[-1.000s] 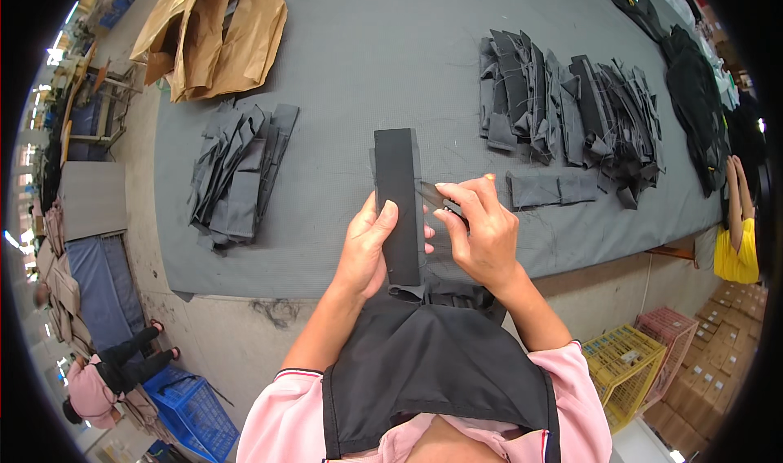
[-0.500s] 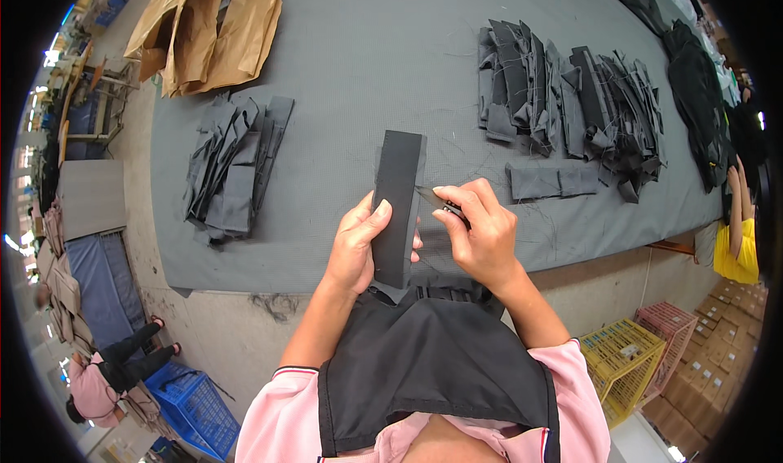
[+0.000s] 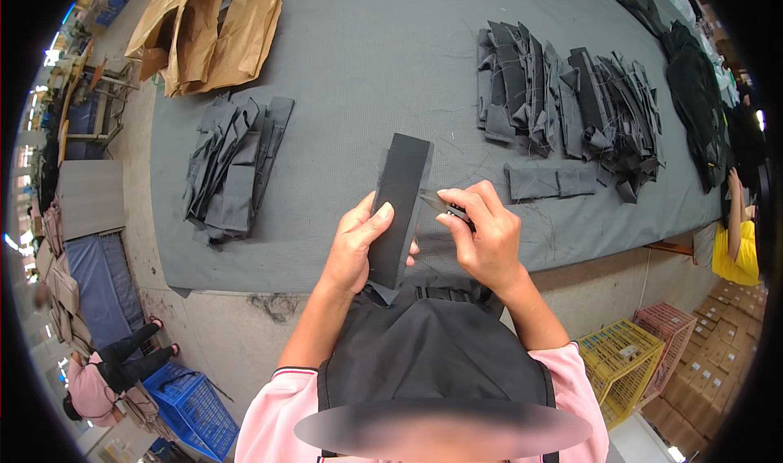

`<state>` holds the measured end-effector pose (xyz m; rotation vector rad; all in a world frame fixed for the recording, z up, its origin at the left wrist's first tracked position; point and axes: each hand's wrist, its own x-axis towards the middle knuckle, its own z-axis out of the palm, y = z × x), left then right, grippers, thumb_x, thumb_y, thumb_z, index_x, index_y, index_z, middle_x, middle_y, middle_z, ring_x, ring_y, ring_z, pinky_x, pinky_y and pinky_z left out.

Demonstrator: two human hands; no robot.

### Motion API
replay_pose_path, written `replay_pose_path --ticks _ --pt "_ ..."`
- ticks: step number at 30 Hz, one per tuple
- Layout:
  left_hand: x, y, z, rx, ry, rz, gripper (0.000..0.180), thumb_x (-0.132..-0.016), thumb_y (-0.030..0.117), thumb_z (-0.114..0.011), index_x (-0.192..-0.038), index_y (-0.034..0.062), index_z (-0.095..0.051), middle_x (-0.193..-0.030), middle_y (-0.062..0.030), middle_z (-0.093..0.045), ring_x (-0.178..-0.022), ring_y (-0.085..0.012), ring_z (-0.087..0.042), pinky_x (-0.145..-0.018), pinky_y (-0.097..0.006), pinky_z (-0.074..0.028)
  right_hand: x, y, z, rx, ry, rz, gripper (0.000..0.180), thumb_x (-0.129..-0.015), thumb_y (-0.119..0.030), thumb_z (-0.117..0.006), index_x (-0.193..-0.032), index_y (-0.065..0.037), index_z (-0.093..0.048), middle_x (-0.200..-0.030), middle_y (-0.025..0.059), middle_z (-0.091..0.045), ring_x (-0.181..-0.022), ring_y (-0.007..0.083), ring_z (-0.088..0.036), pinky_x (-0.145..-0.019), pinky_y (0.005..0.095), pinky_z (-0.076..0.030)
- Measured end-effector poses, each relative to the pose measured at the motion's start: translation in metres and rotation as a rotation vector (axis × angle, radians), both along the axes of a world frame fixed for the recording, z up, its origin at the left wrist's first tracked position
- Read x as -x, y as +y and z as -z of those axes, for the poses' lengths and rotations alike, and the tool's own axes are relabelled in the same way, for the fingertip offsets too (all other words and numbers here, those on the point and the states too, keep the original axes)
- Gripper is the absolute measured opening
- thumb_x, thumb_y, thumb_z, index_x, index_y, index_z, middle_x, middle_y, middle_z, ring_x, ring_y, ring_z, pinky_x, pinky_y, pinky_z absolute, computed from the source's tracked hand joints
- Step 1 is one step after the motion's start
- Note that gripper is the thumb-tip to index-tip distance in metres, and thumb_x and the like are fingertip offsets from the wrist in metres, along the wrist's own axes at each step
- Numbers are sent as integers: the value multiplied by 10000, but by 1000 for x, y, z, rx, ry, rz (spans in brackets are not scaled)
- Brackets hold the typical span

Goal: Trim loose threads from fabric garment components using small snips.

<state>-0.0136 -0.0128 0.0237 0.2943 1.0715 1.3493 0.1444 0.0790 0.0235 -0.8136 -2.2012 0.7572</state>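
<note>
My left hand (image 3: 356, 243) grips a long dark fabric strip (image 3: 400, 202), thumb on its face and fingertips showing past its right edge. A slightly lighter layer shows along the strip's edges. In my right hand (image 3: 489, 226) is a small pair of thread snips (image 3: 436, 202), pinched between thumb and fingers. Its pointed blades reach the strip's right edge. To the right lies one flat dark strip (image 3: 550, 182), below a heap of similar strips (image 3: 530, 88) with loose threads. Another pile of strips (image 3: 232, 165) is on the left.
All of this is over a table with a grey cloth (image 3: 367, 55). A brown paper bag (image 3: 220, 39) stands at the far left; black garments (image 3: 693, 96) line the far right. Near the floor are a blue crate (image 3: 196, 406) and a yellow crate (image 3: 620, 353). Other people work at both sides.
The strip has tilted, its top end leaning further right. My right hand and the snips have shifted slightly right along with it.
</note>
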Motion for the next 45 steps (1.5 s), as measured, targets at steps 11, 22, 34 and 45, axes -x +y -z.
replay_pose_path --ticks 11,22,34,45 --pt "5 -3 2 35 -9 48 350 -927 278 -496 -1110 -20 -482 -751 -123 -591 -597 -174 -607 -508 -294 -530 -4 -1 1 -44 69 -23 235 -691 -22 -698 -914 -50 -631 -729 64 -553 -566 224 -554 -501 305 -437" --pt "0 -1 -4 59 63 110 362 -921 253 -527 -1166 -8 -475 -869 -90 -601 -654 -149 -628 -544 -273 -546 10 2 -1 81 19 -84 219 -720 -56 -696 -927 -49 -624 -807 58 -521 -557 191 -560 -480 297 -447" --pt "2 -2 1 68 98 173 334 -924 256 -523 -1132 -3 -488 -875 -94 -599 -658 -143 -623 -543 -266 -535 11 -2 5 -56 20 -37 221 -716 -74 -704 -921 -56 -626 -760 56 -499 -585 203 -561 -494 303 -449" --pt "-4 4 -7 -106 32 297 829 -899 278 -579 -1455 100 10 -1231 -252 -483 -964 -355 -627 -801 -448 -539 7 30 9 661 353 80 227 -757 -82 -704 -937 -10 -587 -753 -16 -470 -623 51 -427 -548 199 -369"
